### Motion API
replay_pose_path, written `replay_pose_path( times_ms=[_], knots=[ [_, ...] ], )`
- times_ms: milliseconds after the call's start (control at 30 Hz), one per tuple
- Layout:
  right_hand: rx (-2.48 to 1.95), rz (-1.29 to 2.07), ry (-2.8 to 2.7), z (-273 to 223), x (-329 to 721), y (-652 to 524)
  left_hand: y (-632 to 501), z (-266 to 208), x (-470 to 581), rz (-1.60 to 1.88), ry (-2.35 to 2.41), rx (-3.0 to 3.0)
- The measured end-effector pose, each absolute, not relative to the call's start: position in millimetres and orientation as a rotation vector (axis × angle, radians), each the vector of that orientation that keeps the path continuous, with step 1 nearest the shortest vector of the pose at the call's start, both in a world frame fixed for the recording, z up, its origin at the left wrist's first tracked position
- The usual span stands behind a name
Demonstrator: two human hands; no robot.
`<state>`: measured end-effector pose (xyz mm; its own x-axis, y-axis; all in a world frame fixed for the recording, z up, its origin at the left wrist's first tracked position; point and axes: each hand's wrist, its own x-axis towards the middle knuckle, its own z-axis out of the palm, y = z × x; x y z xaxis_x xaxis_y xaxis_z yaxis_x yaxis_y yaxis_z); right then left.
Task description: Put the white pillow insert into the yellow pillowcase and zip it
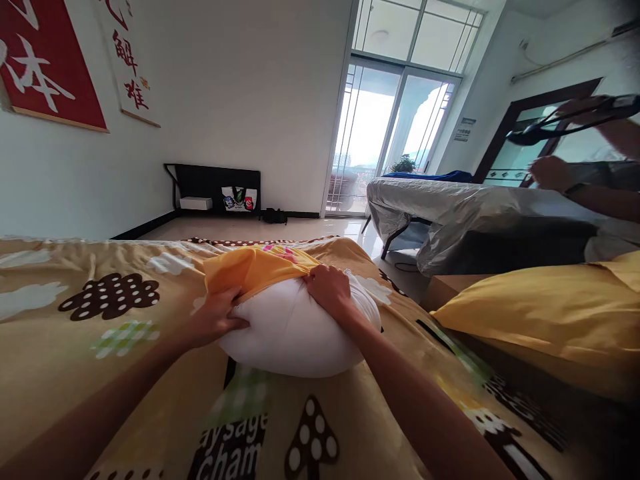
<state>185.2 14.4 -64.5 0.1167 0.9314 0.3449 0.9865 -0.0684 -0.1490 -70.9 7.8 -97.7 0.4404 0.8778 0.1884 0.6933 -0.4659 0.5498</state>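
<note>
A plump white pillow [295, 333] lies on the tan patterned bedding [165, 427], its far end inside a yellow pillowcase [250, 270] with pink print. The near part of the pillow is bare. At the left edge of the case's opening, my left hand [220, 317] is closed on the yellow cloth, thumb against the pillow. My right hand [330, 287] is curled into a grip on the case's edge at the right, resting on top of the pillow. Its fingertips are partly hidden.
A yellow pillow [550, 307] lies at the right by a cardboard box [445, 290]. Another person's hands [550, 170] hold a dark strapped object over a plastic-covered table [450, 200]. A black shelf [215, 187] stands at the far wall, near a glass door [370, 127].
</note>
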Motion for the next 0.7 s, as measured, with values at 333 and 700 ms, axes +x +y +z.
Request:
replay_pose_path(
  times_ms=[333, 700],
  knots=[
    [-2.196, -0.210, -1.723, -62.0, 193.1, 5.3, 16.1, -111.0, 0.5, 1.265, 1.921, 2.406],
    [-2.128, -0.310, -1.856, -75.3, 154.2, 5.0, 4.3, -54.5, 15.9, 0.395, 1.845, 2.563]
  ],
)
